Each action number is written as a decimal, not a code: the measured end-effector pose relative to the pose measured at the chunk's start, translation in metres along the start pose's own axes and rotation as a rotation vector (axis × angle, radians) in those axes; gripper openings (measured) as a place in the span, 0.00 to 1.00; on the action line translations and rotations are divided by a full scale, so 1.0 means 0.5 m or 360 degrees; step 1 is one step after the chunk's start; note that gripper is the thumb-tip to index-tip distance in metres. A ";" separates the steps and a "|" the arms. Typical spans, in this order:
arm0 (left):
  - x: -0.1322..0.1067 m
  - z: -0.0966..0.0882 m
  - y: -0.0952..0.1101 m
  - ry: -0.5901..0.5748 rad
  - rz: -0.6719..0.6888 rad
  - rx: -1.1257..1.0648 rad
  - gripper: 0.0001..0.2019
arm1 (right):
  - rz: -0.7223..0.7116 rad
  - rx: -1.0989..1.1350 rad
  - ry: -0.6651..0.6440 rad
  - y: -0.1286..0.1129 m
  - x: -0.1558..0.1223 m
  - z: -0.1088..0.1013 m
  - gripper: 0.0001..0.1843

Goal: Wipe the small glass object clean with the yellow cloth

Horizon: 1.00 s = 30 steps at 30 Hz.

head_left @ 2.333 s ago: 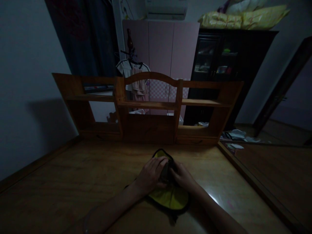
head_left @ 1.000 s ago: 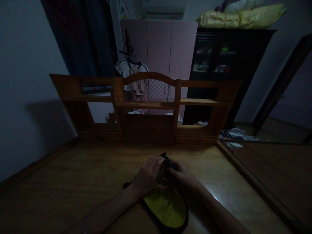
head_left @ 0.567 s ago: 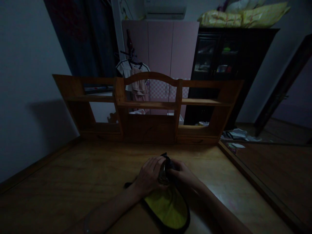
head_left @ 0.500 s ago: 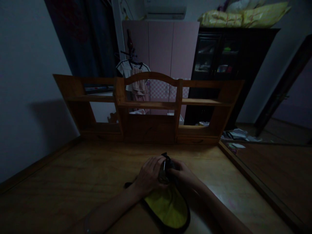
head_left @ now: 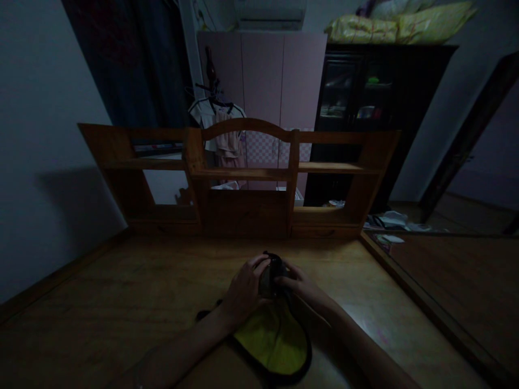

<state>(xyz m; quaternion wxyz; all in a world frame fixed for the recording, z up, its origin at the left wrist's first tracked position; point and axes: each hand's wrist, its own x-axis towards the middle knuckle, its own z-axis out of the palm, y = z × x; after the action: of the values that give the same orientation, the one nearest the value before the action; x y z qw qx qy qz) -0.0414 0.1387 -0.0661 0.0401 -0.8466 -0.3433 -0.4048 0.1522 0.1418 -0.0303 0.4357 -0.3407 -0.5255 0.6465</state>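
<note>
A yellow cloth item with a dark border (head_left: 272, 339) lies on the wooden desk (head_left: 121, 302) in front of me. My left hand (head_left: 243, 290) and my right hand (head_left: 300, 286) meet at its far end. Both have their fingers curled round a dark bunched-up part of it (head_left: 271, 274), which is lifted a little off the desk. The room is dim, so I cannot tell what the dark part is.
A wooden shelf unit (head_left: 243, 178) stands along the back of the desk. A pink wardrobe (head_left: 263, 81) and a dark cabinet (head_left: 365, 108) stand behind it. Clothes hang on a rack (head_left: 221, 129). A pale wall runs along the left.
The yellow cloth's far end, flat beyond my hands at first, has been gathered up into them. Both hands have shifted slightly away from me with it.
</note>
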 end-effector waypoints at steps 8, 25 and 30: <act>0.002 -0.001 0.000 0.0001 -0.0043 -0.0015 0.48 | -0.0187 0.0049 -0.0273 0.004 -0.001 -0.008 0.36; 0.005 0.001 0.000 0.0071 -0.0123 0.0033 0.45 | -0.0148 0.0049 -0.0122 -0.005 -0.007 -0.002 0.30; 0.009 -0.001 0.002 0.0101 -0.0089 0.0048 0.44 | -0.0171 0.0106 -0.0113 -0.015 -0.016 0.007 0.29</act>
<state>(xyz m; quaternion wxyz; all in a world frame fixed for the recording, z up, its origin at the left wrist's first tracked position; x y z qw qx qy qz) -0.0391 0.1403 -0.0626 0.0524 -0.8227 -0.3714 -0.4272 0.1534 0.1336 -0.0225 0.4619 -0.2741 -0.5362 0.6511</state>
